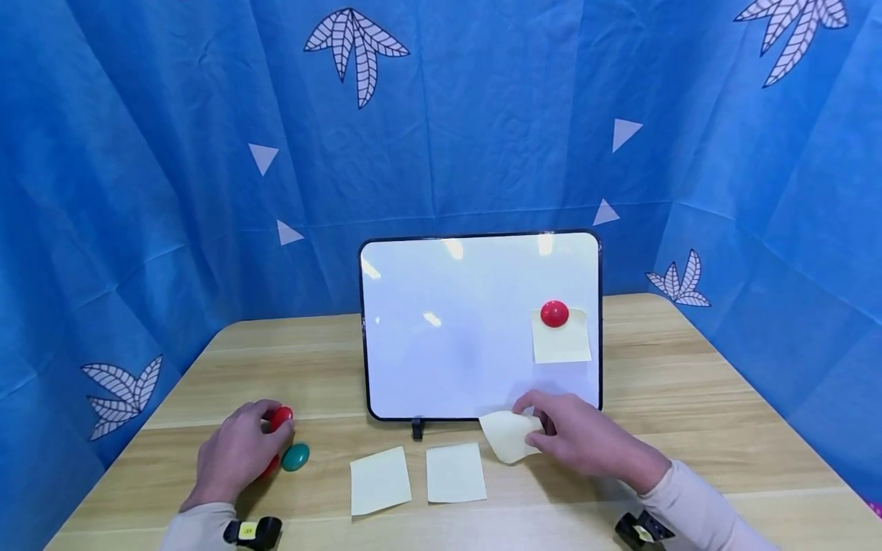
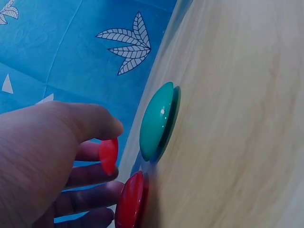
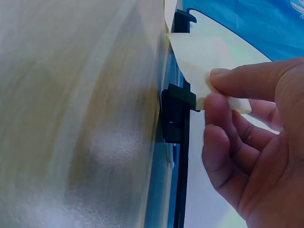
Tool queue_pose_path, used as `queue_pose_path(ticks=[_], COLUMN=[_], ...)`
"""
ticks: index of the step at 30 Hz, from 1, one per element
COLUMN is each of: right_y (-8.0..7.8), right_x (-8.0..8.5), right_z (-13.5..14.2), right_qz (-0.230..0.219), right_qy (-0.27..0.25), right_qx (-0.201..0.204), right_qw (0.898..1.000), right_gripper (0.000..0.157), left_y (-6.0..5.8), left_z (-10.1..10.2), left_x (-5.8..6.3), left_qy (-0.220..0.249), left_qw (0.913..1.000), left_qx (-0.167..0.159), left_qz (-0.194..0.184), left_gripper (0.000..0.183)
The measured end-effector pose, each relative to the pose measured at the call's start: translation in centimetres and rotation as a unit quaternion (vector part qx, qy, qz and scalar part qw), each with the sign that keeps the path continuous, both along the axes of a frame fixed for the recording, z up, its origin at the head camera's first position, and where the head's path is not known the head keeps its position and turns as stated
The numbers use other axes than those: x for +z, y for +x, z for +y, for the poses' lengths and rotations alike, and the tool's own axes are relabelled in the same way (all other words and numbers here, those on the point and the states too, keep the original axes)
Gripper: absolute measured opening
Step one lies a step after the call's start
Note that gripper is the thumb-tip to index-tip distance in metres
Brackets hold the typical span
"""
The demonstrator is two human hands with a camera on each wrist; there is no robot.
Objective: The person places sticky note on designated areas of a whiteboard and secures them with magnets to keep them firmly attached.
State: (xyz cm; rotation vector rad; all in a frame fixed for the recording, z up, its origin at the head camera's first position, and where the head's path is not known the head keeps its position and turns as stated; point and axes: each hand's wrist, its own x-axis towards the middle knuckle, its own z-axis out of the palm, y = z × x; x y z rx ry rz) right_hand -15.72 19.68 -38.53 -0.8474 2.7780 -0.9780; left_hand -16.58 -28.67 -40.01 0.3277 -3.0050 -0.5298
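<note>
My left hand (image 1: 233, 451) pinches a round red magnet (image 2: 109, 156) between thumb and fingers, low over the table's left side. A second red magnet (image 2: 130, 202) lies on the table by its fingers, and a green magnet (image 1: 295, 457) lies just right of the thumb. In my right hand (image 1: 582, 436), thumb and index finger grip one edge of a pale yellow sticky note (image 1: 506, 435), its free part bending leftward. That note is in front of the lower edge of the whiteboard (image 1: 455, 321). Higher on the board, a red magnet (image 1: 554, 314) sits over the top of another sticky note (image 1: 561, 346).
Two more sticky notes lie side by side on the wooden table (image 1: 296, 360), a left one (image 1: 380, 482) and a right one (image 1: 455, 473). A black foot (image 1: 417, 428) supports the board. Blue patterned curtain (image 1: 475, 138) hangs behind and along both sides.
</note>
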Motion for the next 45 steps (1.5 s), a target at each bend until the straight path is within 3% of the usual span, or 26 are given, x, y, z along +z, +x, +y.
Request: queue_pose_path(ticks=[15,27,38,45], right_y=[0.2,0.2,0.1,-0.1], right_x=[0.3,0.0,0.0,0.0], right_z=[-0.1,0.0,0.2,0.1], right_qz=[0.017,0.077,0.088,0.109], right_qy=[-0.046,-0.091,-0.096,-0.102], right_qx=[-0.005,-0.011,0.0,-0.002], right_qw=[0.999,0.993,0.992,0.989], right_gripper=[0.034,0.019,0.019,0.02], left_y=[0.0,0.3,0.1,-0.1], left_z=[0.9,1.5,1.8,1.8], left_x=[-0.4,-0.4,-0.6,-0.6], left_qy=[0.012,0.01,0.017,0.05], left_qw=[0.9995,0.9981,0.9975,0.9962], left_qx=[0.008,-0.025,-0.046,-0.056], left_qz=[0.03,0.055,0.052,0.043], left_gripper=[0.056,0.051,0.049,0.049])
